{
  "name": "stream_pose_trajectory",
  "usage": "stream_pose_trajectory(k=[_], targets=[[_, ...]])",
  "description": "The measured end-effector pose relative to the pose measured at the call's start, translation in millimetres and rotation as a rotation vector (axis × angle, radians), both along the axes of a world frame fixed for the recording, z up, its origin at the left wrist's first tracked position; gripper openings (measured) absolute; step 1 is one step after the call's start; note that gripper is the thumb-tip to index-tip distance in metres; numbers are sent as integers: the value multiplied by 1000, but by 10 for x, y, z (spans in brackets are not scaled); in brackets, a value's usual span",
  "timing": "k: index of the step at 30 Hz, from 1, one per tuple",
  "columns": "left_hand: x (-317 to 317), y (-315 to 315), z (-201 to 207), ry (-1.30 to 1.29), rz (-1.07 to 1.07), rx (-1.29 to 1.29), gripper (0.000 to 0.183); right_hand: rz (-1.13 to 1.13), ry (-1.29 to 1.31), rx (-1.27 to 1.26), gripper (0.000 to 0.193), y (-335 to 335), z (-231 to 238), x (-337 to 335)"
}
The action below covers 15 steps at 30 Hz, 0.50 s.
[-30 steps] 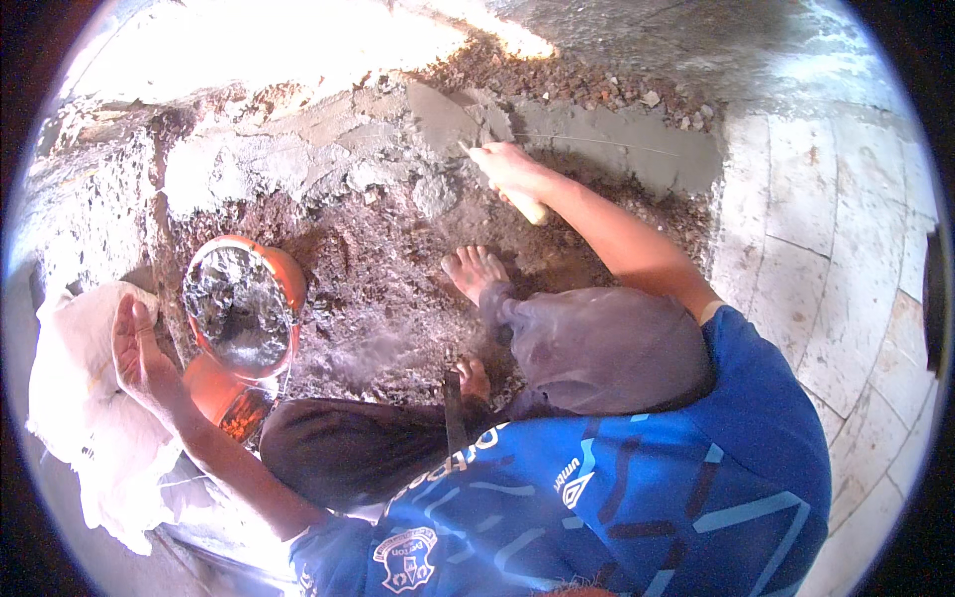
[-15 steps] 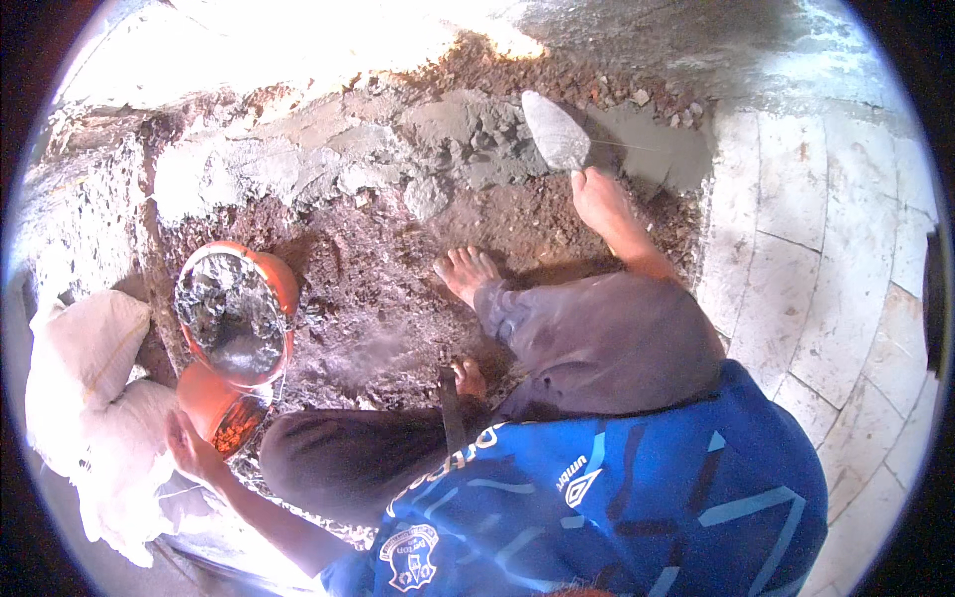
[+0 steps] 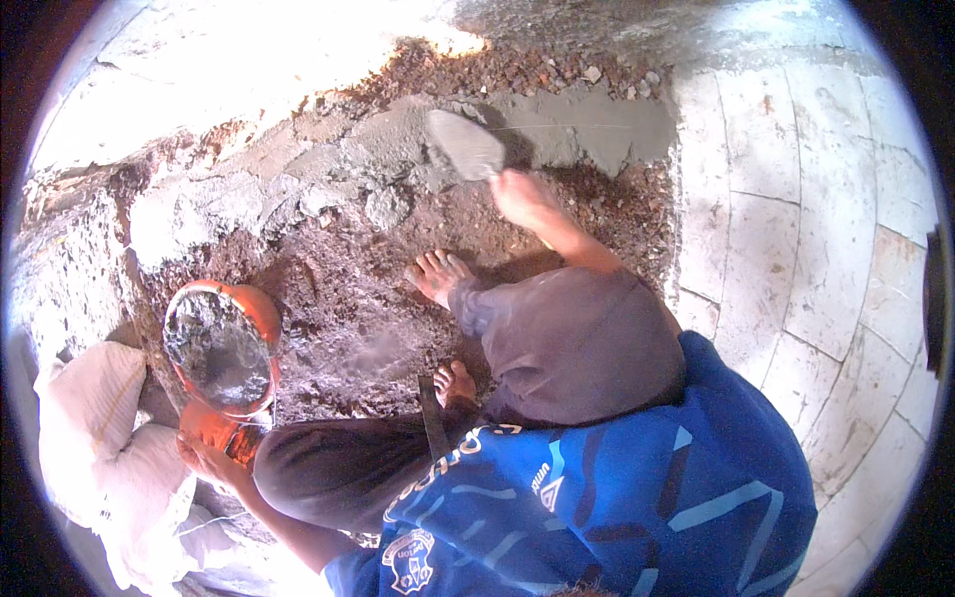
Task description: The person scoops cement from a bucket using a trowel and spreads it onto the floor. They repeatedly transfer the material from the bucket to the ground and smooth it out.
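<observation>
In my right hand (image 3: pixel 522 202) is the handle of a pointed trowel (image 3: pixel 465 146). The trowel's blade lies over a strip of wet grey mortar (image 3: pixel 388 134), where the smooth stretch on the right meets the rougher stretch on the left. My fingers are closed round the handle, slightly blurred. At the lower left, my left hand (image 3: pixel 206 460) has its fingers stretched out beside a lower orange bucket (image 3: pixel 207 426); whether it touches the bucket I cannot tell. Above that stands another orange bucket (image 3: pixel 261 313), tilted toward view, with grey mortar (image 3: pixel 224 348) inside.
White sacks (image 3: pixel 95 398) lean at the far left. Pale floor tiles (image 3: pixel 761 249) cover the right side. Loose rubble (image 3: pixel 557 75) runs behind the mortar strip, and rough soil (image 3: pixel 348 279) lies in front of my bare feet (image 3: pixel 438 276). A lump of mortar (image 3: pixel 388 207) sits at the strip's edge.
The trowel has moved left along the mortar strip, with more smooth mortar showing to its right. My left hand has come closer to the lower bucket. The whole view has shifted somewhat.
</observation>
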<state>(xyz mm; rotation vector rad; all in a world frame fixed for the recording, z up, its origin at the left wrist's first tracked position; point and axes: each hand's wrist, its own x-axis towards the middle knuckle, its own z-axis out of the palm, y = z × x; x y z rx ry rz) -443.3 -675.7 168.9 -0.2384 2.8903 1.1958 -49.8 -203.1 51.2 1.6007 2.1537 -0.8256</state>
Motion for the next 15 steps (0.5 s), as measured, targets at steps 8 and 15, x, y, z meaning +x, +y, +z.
stream_pose_trajectory(k=[8,15], targets=[[-472,-225,-237,-293,101,183,68,-835,441,-465,37,243,415,1051],[-418,167,-122,-476,202,307,69,-342,322,-574,40,118,152,-229]])
